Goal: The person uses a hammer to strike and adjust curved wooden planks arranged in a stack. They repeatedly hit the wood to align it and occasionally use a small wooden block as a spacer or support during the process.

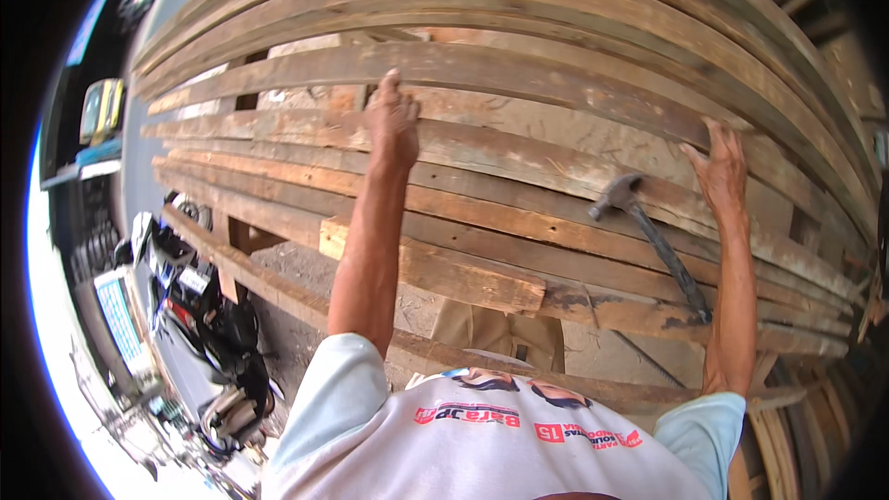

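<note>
Printed white T-shirt (435, 468) comes closest, on the wearer's side of the claw hammer (660, 236). Beyond the hammer lies a long weathered wooden plank (519, 75), probably stiff, rough and fairly heavy, best held by both edges, hands wide apart. Left of the hammer, the left hand (393, 125) reaches out straight-armed, fingers bent over the plank; right of it, the right hand (725, 171) spreads thumb from fingers there. Whether either grips, I cannot tell.
</note>
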The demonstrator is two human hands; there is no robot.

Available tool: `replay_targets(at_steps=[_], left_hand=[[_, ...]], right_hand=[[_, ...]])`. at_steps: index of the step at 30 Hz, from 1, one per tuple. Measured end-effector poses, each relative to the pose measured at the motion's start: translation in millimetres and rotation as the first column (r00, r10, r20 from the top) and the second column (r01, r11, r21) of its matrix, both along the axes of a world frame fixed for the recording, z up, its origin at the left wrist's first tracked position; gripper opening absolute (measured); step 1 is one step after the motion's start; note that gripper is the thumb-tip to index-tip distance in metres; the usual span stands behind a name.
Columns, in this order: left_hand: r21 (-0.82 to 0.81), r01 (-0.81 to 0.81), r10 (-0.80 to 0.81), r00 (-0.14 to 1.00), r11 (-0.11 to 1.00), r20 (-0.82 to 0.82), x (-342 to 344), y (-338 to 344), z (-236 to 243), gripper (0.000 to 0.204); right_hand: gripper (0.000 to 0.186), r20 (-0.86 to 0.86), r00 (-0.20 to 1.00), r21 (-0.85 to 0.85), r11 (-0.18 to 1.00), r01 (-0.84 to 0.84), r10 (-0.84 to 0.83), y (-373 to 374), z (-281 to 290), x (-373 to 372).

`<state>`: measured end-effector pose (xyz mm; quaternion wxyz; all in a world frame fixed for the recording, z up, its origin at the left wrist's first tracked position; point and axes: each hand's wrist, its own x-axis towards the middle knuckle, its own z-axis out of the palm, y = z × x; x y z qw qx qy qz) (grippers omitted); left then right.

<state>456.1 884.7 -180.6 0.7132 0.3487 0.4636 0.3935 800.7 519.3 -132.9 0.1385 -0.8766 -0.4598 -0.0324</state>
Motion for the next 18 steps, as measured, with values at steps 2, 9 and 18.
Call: replay_targets(at_steps=[2,9,18], left_hand=[[-0.159,-0.024,0.028,0.999,0.987,0.019,3,14,-3,0.069],[-0.296,-0.291,0.288,0.956,0.91,-0.053,1,38,-7,0.05],[-0.008,-0.374,0.325,0.817,0.928,-0.476,48,63,-47,0.057]], right_hand=[[0.06,-0.001,1.0,-0.027,0.999,0.021,-0.021,1,2,-16],[0.059,0.143,0.99,-0.093,0.995,0.019,-0.006,-6,-16,-35],[0.056,0.144,0.978,-0.093,0.982,0.164,-0.149,-12,-36,-19]])
